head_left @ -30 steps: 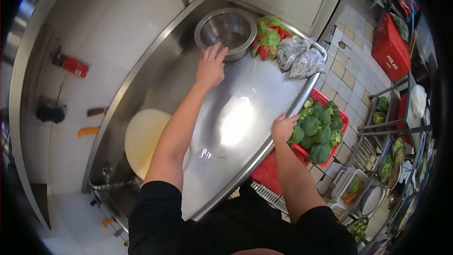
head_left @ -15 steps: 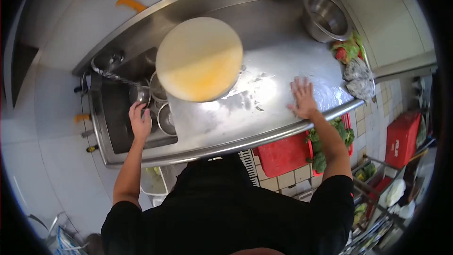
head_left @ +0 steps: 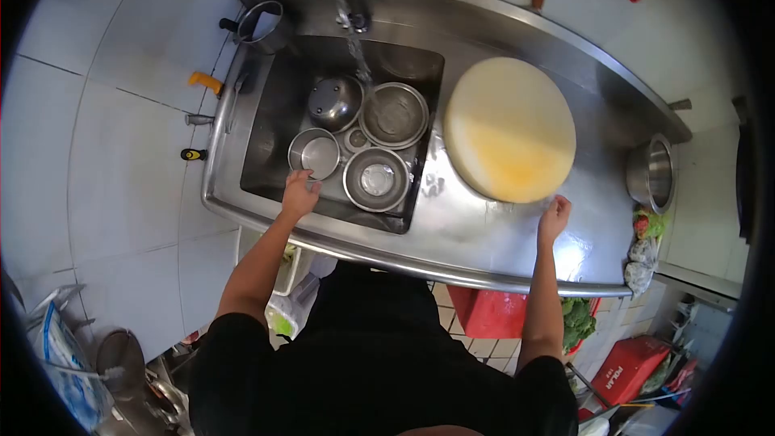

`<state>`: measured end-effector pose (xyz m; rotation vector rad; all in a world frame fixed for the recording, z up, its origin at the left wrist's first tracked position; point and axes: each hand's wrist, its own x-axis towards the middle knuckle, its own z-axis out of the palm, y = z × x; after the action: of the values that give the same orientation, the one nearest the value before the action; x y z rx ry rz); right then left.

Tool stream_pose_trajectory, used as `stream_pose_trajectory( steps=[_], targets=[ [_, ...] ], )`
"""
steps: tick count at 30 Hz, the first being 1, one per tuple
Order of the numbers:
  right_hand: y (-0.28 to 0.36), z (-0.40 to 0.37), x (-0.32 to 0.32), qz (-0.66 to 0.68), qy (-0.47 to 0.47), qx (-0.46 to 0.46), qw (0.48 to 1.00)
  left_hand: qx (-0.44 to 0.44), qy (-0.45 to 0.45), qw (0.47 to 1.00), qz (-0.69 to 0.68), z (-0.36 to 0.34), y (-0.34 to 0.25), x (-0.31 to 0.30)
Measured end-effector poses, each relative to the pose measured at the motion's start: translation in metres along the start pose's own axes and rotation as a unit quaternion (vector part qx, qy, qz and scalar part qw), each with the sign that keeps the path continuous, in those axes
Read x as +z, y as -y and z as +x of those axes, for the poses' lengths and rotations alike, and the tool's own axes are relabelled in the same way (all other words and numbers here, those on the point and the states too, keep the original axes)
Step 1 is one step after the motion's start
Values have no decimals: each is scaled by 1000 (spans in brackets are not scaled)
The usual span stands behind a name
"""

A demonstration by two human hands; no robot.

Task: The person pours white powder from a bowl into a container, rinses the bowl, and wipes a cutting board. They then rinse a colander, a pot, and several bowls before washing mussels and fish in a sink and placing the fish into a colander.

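My left hand (head_left: 299, 194) is closed on the near rim of a small metal bowl (head_left: 318, 155) in the sink (head_left: 270, 125). Beside that bowl are an upside-down metal bowl (head_left: 333, 103), a wider bowl (head_left: 395, 115) under the running tap (head_left: 350, 14), and another bowl (head_left: 377, 180) with water in it. My right hand (head_left: 555, 215) has its fingers curled together near the lower right edge of a thick round yellowish board (head_left: 510, 129); whether anything is in it is hidden.
A metal pot (head_left: 265, 27) stands at the sink's back left corner. An empty metal bowl (head_left: 651, 173) and plastic-wrapped items (head_left: 641, 265) lie at the counter's right end. Below the counter are a red container (head_left: 489, 312) and leafy greens (head_left: 578, 323).
The view has swung left, showing more of the sink. My left hand is now at a different bowl's rim. My right hand has left the counter surface and closed near the board.
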<state>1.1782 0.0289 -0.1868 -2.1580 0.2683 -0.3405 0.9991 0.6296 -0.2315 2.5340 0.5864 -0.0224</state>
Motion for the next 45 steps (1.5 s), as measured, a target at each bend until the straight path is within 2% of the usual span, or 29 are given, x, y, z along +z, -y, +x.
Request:
stream_pose_trajectory(
  steps=[2,5,6,9,12,13,14,17,18,19,20,21,22,23,24,25,27,28,29,31,34,37,38,41,42,43,45],
  targets=[
    [48,-21,9,-126,-97,-110,981,-58,59,996,31,28,33,12],
    [143,-33,52,-213,-99,-219,947,-132,128,978,96,77,81,36],
    [147,-32,68,-216,-68,-201,953,-148,133,975,94,87,73,27],
    [146,-53,135,-389,-83,-151,905,-93,60,994,-21,112,77,32],
    [176,-58,130,-347,-11,-65,936,-10,-33,996,-85,128,73,36],
    [175,-60,129,-362,-11,-71,929,-17,-47,988,-149,130,56,15],
    [172,-57,128,-375,-14,-79,923,-16,-81,962,-259,126,27,-23],
    [170,-60,130,-389,-10,-71,919,136,-324,876,-331,146,-29,-151],
    [166,-61,132,-399,-9,-72,914,214,-416,836,-287,148,-52,-219],
    [167,-57,130,-411,-8,-73,909,236,-464,781,-345,147,-72,-281],
    [173,-53,125,-410,25,-55,910,266,-550,721,-326,144,-88,-346],
    [183,-53,119,-409,59,-37,910,288,-593,684,-312,131,-105,-414],
    [191,-53,115,-406,93,-17,909,312,-584,631,-404,108,-139,-476],
    [193,-51,110,-400,118,-16,909,378,-686,581,-221,97,-161,-537],
    [193,-46,104,-393,141,-14,909,479,-653,523,-266,88,-192,-585],
    [192,-44,100,-386,163,-9,908,500,-614,560,-245,79,-219,-621],
    [187,-48,95,-348,178,-13,920,544,-581,600,-86,78,-281,-675],
    [184,-49,94,-332,184,-16,925,486,-495,720,15,77,-304,-686],
    [179,-56,94,-311,162,-35,936,412,-389,816,116,72,-323,-688],
    [157,-71,94,-227,123,-131,957,239,-228,938,104,48,-360,-676],
    [164,-107,70,-142,109,-130,975,409,-341,839,111,62,-353,-658],
    [154,-142,39,-40,76,-70,994,370,-282,883,-62,60,-346,-672],
    [142,-152,27,-34,54,-76,995,474,-292,828,-68,85,-342,-685],
    [119,-169,-12,7,5,-55,998,455,-384,800,-70,90,-345,-701],
    [126,-177,-28,6,-3,10,1000,365,-395,840,-71,71,-353,-703],
    [143,-186,-44,4,-11,43,999,372,-373,847,-70,77,-354,-709],
    [147,-197,-65,-14,-34,46,998,387,-328,859,-72,93,-358,-731]
  ],
)
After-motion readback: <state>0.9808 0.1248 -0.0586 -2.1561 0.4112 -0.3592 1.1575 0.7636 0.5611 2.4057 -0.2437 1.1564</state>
